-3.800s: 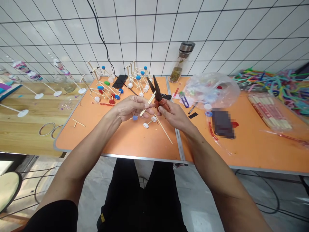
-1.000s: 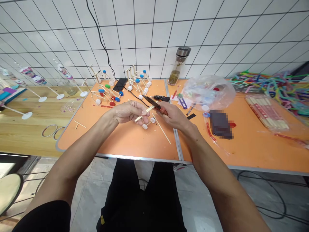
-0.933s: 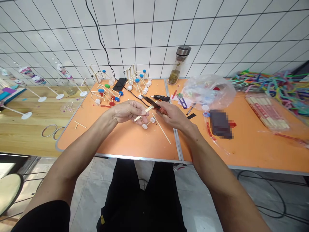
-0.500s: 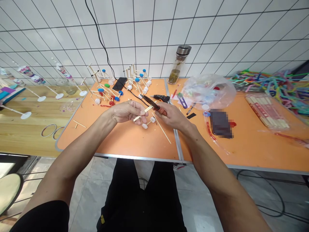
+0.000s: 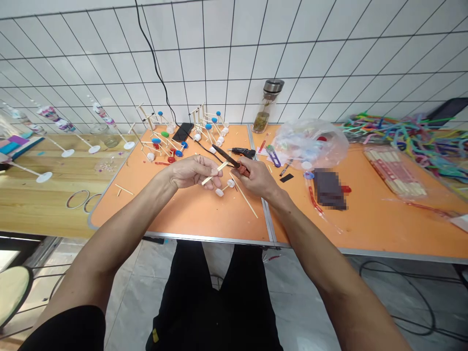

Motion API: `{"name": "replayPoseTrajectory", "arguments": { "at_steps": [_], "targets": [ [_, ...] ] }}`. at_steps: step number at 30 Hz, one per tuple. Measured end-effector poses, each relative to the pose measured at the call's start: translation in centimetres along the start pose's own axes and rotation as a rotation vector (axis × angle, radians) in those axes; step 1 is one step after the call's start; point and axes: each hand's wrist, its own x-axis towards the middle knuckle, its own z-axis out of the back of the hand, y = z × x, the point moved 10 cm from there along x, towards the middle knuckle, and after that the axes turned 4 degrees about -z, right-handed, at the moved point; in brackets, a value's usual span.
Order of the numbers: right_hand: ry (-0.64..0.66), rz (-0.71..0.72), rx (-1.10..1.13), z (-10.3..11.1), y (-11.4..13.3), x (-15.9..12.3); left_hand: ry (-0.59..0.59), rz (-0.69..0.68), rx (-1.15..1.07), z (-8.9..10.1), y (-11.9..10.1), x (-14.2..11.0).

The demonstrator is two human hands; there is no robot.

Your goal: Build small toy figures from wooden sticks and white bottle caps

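The left hand pinches a wooden stick between thumb and fingers, while the closed right hand grips red-handled pliers just beside it, above the orange counter and near white wheels. A slip or too hard a squeeze of the pliers could split the thin stick or jab the left hand

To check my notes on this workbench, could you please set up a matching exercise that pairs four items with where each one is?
Items:
1. red-handled pliers
2. wooden stick
3. glass bottle
4. clear plastic bag

Places:
A. standing beside the tiled wall
B. gripped in the right hand
C. lying bunched on the orange table
D. held in the left hand

Pairs: 1-B, 2-D, 3-A, 4-C
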Motion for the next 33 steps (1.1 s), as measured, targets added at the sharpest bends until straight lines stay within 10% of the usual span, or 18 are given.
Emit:
{"name": "replayPoseTrajectory", "arguments": {
  "at_steps": [10, 16, 26, 33],
  "targets": [
    [-0.228, -0.131, 0.073, 2.3, -1.4, -0.3, -0.191, -0.095, 0.157, 1.1, -1.0, -2.1],
    [-0.294, -0.434, 0.632, 4.4, -4.9, -0.6, -0.36, -0.192, 0.097, 4.1, -1.1, -3.6],
    [-0.331, -0.804, 1.198, 6.2, -6.9, -4.0, -0.404, -0.246, 0.116, 3.5, 0.2, -3.5],
    [-0.271, -0.844, 0.81, 8.4, -6.2, -6.9, -0.436, -0.256, 0.051, 3.7, 1.2, -5.5]
  ]
}}
